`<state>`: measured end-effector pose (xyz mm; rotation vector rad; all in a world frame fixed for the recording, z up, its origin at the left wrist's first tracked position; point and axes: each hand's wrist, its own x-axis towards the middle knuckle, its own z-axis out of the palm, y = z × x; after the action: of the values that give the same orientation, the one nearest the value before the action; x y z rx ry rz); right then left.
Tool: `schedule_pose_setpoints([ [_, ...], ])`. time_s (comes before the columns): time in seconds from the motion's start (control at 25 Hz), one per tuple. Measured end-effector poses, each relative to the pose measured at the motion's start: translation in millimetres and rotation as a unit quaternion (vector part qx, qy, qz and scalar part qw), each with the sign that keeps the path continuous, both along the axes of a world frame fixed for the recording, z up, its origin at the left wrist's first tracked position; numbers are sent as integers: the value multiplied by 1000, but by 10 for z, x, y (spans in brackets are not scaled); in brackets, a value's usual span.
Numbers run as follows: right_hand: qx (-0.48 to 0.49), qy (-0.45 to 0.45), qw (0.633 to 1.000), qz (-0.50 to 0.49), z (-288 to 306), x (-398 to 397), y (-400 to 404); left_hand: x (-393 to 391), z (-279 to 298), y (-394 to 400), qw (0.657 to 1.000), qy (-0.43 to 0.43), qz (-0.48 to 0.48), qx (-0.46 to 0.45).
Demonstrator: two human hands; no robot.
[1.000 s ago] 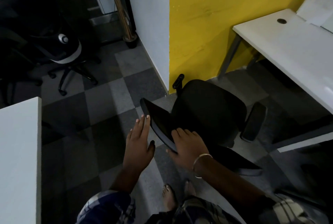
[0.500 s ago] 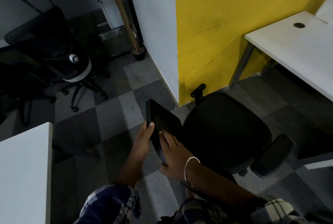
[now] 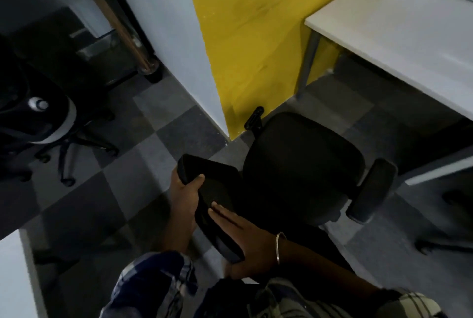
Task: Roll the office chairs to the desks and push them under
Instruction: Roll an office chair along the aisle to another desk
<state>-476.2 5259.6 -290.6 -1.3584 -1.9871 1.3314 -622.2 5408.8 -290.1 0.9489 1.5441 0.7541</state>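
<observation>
Black chair [image 3: 302,164]: left hand [image 3: 183,197] grips its backrest, right hand [image 3: 245,236] presses flat; steer squarely toward the tabletop [image 3: 399,28].

Beneath the fingers [image 3: 225,215] lies a dim floor [image 3: 143,177] of carpet tiles checkered in light and dark grey. Straight ahead of them a pale wall [image 3: 166,23] meets a yellow wall [image 3: 245,36] at an outward corner, and ahead to the right a white desk [image 3: 396,36] on a grey metal leg [image 3: 307,62] stands against the yellow. Far to their left sits a dark office chair [image 3: 51,123] with a white band, and near-left is a white surface [image 3: 12,279].
</observation>
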Motion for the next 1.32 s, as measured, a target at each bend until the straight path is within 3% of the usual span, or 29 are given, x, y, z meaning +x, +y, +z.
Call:
schedule_pose_setpoints([
  [0.24, -69, -1, 996, -63, -29, 27, 41, 92, 16, 236, 999, -22, -18, -29],
  [0.32, -108, 2, 990, -93, -7, 68, -12, 131, 39, 240, 1000, 11, -20, -20],
  [0.48, -202, -23, 964, -171, 144, 203, -235, 216, 55, 200, 981, 118, -106, 108],
  [0.56, -222, -103, 945, -219, 225, 271, -447, 228, 13, 187, 952, 145, -186, 195],
  [0.64, -191, -233, 910, -287, 289, 354, -717, 251, -28, 191, 912, 174, -250, 276],
  [0.72, -119, -324, 847, -404, 309, 421, -974, 321, -32, 228, 874, 185, -294, 339],
  [0.84, 14, -372, 745, -553, 210, 458, -1260, 477, -12, 297, 805, 162, -357, 446],
  [1.0, 103, -372, 651, -653, 79, 510, -1258, 653, 15, 360, 725, 126, -436, 517],
  [1.16, 132, -369, 639, -662, -30, 730, -1151, 940, 14, 514, 697, 127, -472, 524],
  [1.32, 139, -375, 625, -670, -45, 1140, -983, 1408, -21, 697, 705, 153, -477, 502],
])
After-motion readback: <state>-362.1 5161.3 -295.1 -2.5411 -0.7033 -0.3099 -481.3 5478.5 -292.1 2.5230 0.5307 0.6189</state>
